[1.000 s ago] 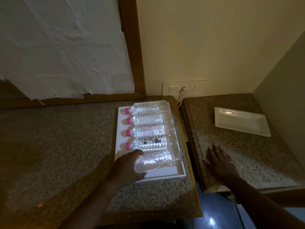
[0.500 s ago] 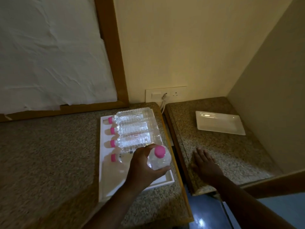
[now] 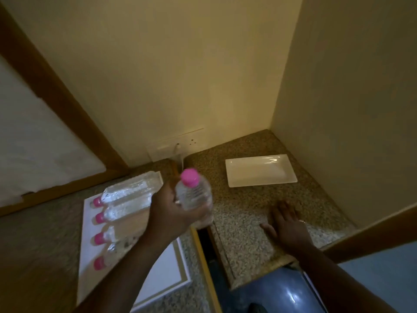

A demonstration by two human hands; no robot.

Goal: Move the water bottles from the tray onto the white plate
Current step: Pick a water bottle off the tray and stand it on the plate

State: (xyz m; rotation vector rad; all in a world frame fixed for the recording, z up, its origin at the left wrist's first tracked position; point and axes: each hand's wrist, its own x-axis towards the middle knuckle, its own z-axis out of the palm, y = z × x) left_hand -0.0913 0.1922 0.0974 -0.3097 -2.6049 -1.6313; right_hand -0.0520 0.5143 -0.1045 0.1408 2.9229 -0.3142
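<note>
- The left hand (image 3: 173,211) grips a clear bottle (image 3: 195,195) with a pink cap, cap pointing up, held in the air above the gap between the two counters.
- The right hand (image 3: 290,229) lies flat, fingers spread, on the right counter (image 3: 243,213) near its front edge.
- Four more pink-capped bottles (image 3: 126,199) lie side by side on the white tray (image 3: 86,245).
- The white plate (image 3: 259,170) sits near the back corner, bare.

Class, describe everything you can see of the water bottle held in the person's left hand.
The water bottle is small, clear ribbed plastic with a pink screw cap, shut. It looks full of water. The left hand wraps its lower body, lifting it clear of the tray, cap tilted up and away. It hangs over the gap between the two counters; nothing else touches it. Its image is slightly blurred.
</note>
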